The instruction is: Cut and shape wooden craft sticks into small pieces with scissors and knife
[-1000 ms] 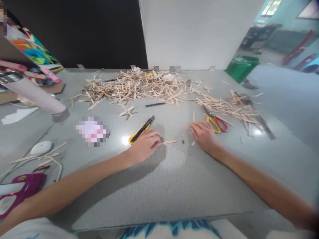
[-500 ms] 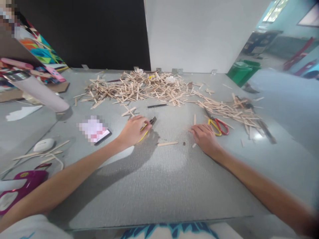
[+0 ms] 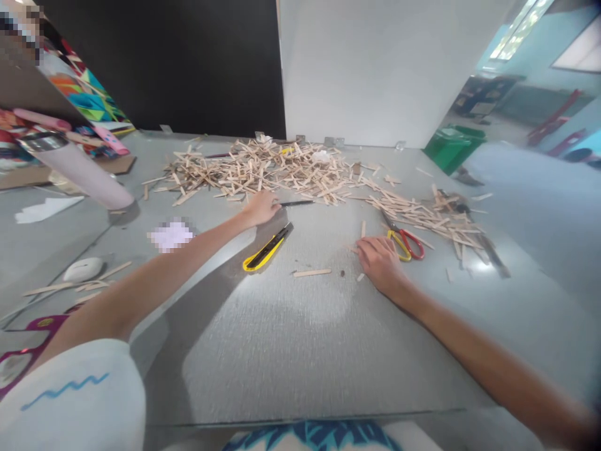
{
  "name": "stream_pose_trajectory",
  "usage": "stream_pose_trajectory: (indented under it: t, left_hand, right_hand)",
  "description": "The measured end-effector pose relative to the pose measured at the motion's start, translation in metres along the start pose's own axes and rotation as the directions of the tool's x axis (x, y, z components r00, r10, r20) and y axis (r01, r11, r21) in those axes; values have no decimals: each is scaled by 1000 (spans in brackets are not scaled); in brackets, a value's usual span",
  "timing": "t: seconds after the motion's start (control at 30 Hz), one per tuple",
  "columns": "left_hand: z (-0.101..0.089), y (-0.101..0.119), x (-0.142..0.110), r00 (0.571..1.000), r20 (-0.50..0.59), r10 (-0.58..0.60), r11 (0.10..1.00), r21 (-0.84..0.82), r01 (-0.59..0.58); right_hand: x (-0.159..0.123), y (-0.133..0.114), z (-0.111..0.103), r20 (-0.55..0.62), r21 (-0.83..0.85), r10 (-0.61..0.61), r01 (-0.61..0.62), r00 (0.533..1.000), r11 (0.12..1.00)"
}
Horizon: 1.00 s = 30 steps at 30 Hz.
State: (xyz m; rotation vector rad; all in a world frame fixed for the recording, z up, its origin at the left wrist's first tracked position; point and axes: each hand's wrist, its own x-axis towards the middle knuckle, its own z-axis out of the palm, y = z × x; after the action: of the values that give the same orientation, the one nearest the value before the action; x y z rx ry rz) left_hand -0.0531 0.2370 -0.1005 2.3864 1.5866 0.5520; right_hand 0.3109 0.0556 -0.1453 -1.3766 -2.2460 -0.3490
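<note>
My left hand (image 3: 261, 208) reaches to the near edge of the stick pile, its fingers curled at the left end of a slim black pen (image 3: 298, 203), which lies along the table. Below it rests a yellow and black box cutter (image 3: 267, 249), loose on the tabletop. My right hand (image 3: 381, 263) is low on the table, fingers bent and close together; a pale stick tip seems to stick out at its left side. Beside that hand are scissors (image 3: 404, 244) with yellow and red handles. A single wooden stick (image 3: 312, 272) lies between my hands.
A wide heap of wooden sticks (image 3: 253, 169) spans the back, with more sticks (image 3: 413, 210) trailing right. At left are a pinkish tumbler (image 3: 87, 175), a phone (image 3: 171, 237) partly behind my forearm, a white case (image 3: 83, 269) and a magenta tool (image 3: 44, 332). Upright panels (image 3: 366, 75) stand behind.
My left hand has let go of the box cutter and moved up and away to the pen. The cutter now lies on the table. My right hand stays in place.
</note>
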Motion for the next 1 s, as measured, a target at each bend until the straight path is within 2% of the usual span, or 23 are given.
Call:
stream_pose_trajectory:
  t: [0.13, 0.3, 0.4, 0.57, 0.67, 0.73, 0.83, 0.9, 0.93, 1.0]
  left_hand:
    - [3, 1, 8, 999, -23, -43, 999, -29, 43]
    - [-17, 13, -4, 988, -142, -65, 995, -88, 53]
    - [-17, 41, -35, 982, -191, -10, 991, -131, -16]
    - [6, 113, -110, 970, -115, 216, 937, -256, -239]
    - [13, 140, -136, 949, -86, 305, 891, -326, -316]
    - [12, 144, -143, 942, -88, 325, 878, -341, -335]
    - [12, 136, -150, 940, -95, 327, 887, -312, -340]
    - [13, 129, -160, 944, -94, 316, 904, -272, -330]
    - [15, 126, -168, 946, -90, 312, 912, -251, -324]
    - [18, 125, -184, 945, -63, 321, 920, -216, -327]
  right_hand:
    - [1, 0, 1, -19, -26, -12, 12, 1000, 1000]
    - [0, -2, 0, -65, -65, -11, 7, 998, 998]
    - [-2, -5, -2, -98, -67, -15, 9, 995, 998]
    - [-5, -14, -8, -116, -133, -79, 64, 990, 989]
    - [-6, -18, -11, -87, -157, -59, 45, 994, 987]
    - [-6, -17, -13, -92, -163, -20, 5, 996, 987]
    - [-2, -13, -21, -119, -107, 102, -115, 988, 988]
    - [4, -12, -32, -88, 31, 192, -190, 977, 981]
    - [8, -12, -38, -28, 135, 192, -186, 981, 973]
    - [17, -15, -50, 36, 329, 238, -236, 971, 914]
